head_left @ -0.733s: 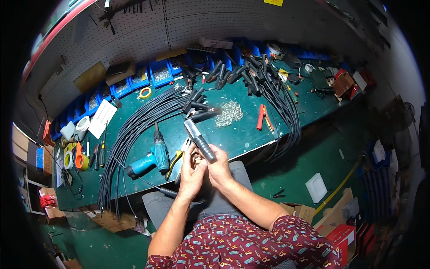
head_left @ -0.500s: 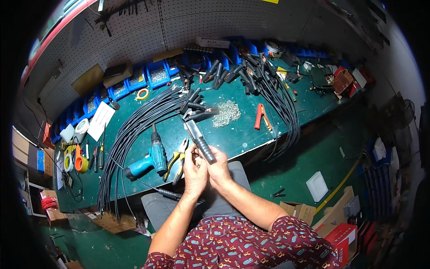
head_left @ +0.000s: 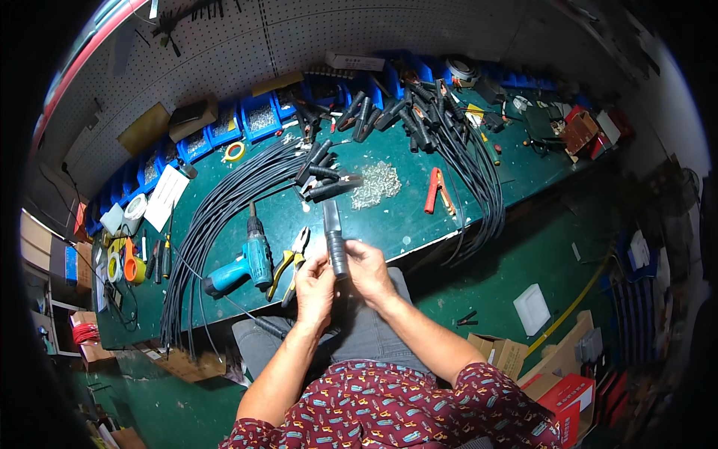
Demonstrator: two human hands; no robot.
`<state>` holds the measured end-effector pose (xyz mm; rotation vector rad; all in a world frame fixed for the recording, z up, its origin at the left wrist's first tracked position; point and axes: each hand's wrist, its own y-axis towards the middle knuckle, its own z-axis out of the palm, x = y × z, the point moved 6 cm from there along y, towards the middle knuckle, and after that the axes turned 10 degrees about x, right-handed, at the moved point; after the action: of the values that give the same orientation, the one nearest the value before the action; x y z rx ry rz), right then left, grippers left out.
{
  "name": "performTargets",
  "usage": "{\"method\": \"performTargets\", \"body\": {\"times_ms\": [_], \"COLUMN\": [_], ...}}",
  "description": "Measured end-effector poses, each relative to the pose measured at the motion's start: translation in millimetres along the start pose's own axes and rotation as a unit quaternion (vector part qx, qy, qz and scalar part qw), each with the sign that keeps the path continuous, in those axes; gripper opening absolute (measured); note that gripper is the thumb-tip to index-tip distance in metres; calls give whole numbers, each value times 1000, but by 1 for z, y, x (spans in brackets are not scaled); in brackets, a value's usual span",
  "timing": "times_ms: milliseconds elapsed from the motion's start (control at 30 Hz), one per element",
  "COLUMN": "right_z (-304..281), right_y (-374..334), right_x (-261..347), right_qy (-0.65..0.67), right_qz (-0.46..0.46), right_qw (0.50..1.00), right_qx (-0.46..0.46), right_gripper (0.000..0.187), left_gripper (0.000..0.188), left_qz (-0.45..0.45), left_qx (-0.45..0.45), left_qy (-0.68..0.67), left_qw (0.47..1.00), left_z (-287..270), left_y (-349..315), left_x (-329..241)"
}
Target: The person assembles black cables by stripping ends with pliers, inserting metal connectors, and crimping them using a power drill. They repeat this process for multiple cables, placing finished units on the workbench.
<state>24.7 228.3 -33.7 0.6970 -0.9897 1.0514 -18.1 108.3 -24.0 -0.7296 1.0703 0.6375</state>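
Observation:
Between my two hands, above my lap at the table's front edge, is a black clamp point(head_left: 336, 251) with a ribbed grip. Its smooth, flat end points toward the back of the table. My left hand point(head_left: 315, 293) grips it from the left with bent fingers, and my right hand point(head_left: 369, 274) closes on its other side. Some fingertips are hidden behind the grip. Just left of my hands lie yellow-and-black pliers point(head_left: 287, 269), then a teal cordless drill point(head_left: 245, 266). Beyond the clamp, more black clamps point(head_left: 326, 176) lie beside a pile of small screws point(head_left: 376, 185).
A thick bundle of black cables point(head_left: 203, 224) curves over the green table's left side, and another point(head_left: 479, 176) hangs off its front edge at right. A red clamp point(head_left: 433, 191) lies between. Blue bins point(head_left: 260, 123) line the back. A cable grip point(head_left: 271, 326) rests by my lap.
The black clamp has turned from a slant to nearly straight away from me. My hands have shifted around its grip, the right one now more beside it. The view has shifted slightly.

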Motion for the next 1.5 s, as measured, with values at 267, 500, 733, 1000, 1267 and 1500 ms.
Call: {"method": "performTargets", "body": {"times_ms": [267,500,733,1000,1267,1500], "right_z": [-188,-196,-192,21,37,45], "right_y": [103,155,145,22,5,3], "right_x": [56,58,71,79,66,72], "right_qy": [-419,-667,-649,-335,-276,-275], "right_qz": [63,146,139,-128,-162,-142], "right_qw": [882,721,728,920,933,941], "right_qx": [-204,-119,-170,156,164,137], "right_gripper": [19,18,21,12,18,15], "left_gripper": [15,29,34,21,31,28], "left_qz": [-41,-72,-91,21,77,122], "left_qx": [-10,17,36,-20,-21,-28], "left_qy": [-89,-161,-250,-81,-47,-1], "left_qw": [995,984,963,996,996,992], "left_z": [-6,-9,-5,-9,-2,-1], "left_y": [-4,-15,-15,-17,-23,-27], "left_x": [-14,-27,-32,-32,-37,-41]}}
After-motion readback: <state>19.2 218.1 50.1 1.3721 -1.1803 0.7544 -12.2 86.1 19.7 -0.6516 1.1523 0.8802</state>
